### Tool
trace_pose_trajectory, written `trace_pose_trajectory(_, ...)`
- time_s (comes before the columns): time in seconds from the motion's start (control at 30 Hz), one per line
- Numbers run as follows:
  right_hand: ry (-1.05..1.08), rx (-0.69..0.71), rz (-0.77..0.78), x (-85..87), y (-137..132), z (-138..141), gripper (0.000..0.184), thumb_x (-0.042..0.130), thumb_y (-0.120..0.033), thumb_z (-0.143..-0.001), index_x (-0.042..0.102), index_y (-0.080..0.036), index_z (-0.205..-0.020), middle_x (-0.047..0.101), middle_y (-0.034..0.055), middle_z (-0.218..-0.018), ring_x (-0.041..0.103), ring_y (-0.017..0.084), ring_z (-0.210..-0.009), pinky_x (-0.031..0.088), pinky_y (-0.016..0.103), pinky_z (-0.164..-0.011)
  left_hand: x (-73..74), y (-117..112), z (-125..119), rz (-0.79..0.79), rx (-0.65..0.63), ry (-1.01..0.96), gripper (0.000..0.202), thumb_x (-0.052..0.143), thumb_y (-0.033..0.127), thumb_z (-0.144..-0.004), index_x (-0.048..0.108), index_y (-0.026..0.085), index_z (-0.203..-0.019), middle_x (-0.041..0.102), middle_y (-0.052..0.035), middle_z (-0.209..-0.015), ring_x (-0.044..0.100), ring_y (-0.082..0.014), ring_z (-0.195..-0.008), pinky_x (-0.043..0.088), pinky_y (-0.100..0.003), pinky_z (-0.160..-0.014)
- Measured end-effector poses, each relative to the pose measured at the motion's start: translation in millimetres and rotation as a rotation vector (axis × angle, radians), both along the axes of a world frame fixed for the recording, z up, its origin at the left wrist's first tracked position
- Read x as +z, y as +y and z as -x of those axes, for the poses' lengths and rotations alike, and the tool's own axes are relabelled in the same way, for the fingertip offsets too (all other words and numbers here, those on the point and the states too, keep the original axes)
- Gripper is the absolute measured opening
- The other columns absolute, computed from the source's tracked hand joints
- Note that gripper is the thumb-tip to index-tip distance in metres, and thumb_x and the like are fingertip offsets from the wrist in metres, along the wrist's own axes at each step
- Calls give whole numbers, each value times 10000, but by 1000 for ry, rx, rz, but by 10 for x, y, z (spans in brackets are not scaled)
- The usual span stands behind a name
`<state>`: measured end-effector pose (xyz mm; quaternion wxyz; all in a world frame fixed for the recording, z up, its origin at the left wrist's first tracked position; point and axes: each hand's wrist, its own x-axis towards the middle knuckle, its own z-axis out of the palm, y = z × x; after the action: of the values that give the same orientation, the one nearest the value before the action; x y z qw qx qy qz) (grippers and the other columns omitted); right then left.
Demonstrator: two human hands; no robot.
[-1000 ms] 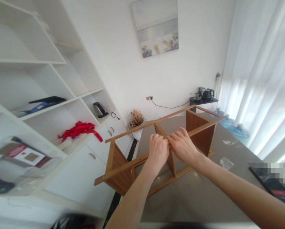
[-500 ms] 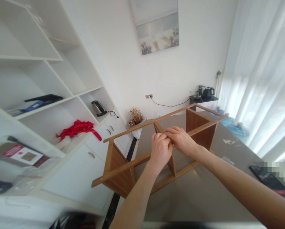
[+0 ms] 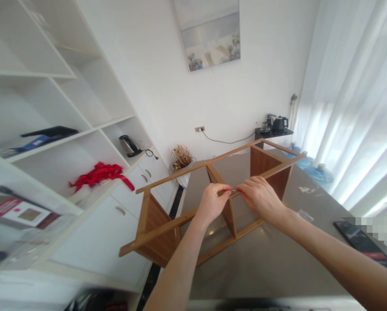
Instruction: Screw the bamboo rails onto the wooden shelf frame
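A wooden shelf frame (image 3: 154, 233) lies on its side across the grey table, with brown panels at both ends and a divider (image 3: 227, 214) in the middle. Over the frame's near rail, my left hand (image 3: 213, 199) pinches a tiny, thin, pale piece (image 3: 234, 190) between thumb and forefinger. From the other side my right hand (image 3: 257, 195) holds the same piece in closed fingertips. It is too small to name. Both hands hide part of the near rail where it meets the divider.
The grey table (image 3: 277, 263) carries a dark flat package (image 3: 363, 246) and a small clear bag (image 3: 305, 216) on the right. White shelving (image 3: 93, 129) with red ribbon (image 3: 99, 175) and a kettle (image 3: 128, 146) stands left. Blue water bottles (image 3: 321, 174) line the curtain side.
My hands have drawn slightly apart from being pressed together, so the small piece between the fingertips now shows. The view has shifted a little; the frame stays put on the table.
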<state>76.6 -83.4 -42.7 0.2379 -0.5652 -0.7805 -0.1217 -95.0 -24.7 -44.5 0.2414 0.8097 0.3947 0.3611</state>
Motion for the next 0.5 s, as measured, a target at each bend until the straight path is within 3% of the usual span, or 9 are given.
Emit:
trace_pose_trajectory(0.27, -74, -54, 65, 113, -224, 360, 216, 462, -154, -900, 660, -150, -812, 684, 75, -792, 581, 214, -796, 340, 331, -746, 72, -7, 106, 92, -130, 21, 185, 579, 222, -848, 759, 217, -889, 732, -21, -881, 650, -164, -857, 490, -291, -842)
trace_pose_trajectory(0.4, -95, -63, 132, 164, -256, 489, 260, 435, -200, -919, 671, -146, -822, 698, 93, -821, 605, 229, -812, 349, 342, -738, 97, -23, 109, 119, -106, 15, 185, 584, 229, -838, 762, 198, -873, 744, -29, -900, 662, -182, -886, 499, -300, -849)
trace_pose_trajectory(0.5, -64, -37, 212, 191, -192, 413, 287, 411, -199, -930, 688, -167, -860, 708, 76, -865, 612, 216, -830, 363, 326, -741, 94, -20, 110, 144, -81, 34, 194, 583, 225, -833, 755, 190, -914, 750, -34, -920, 673, -186, -879, 508, -293, -824)
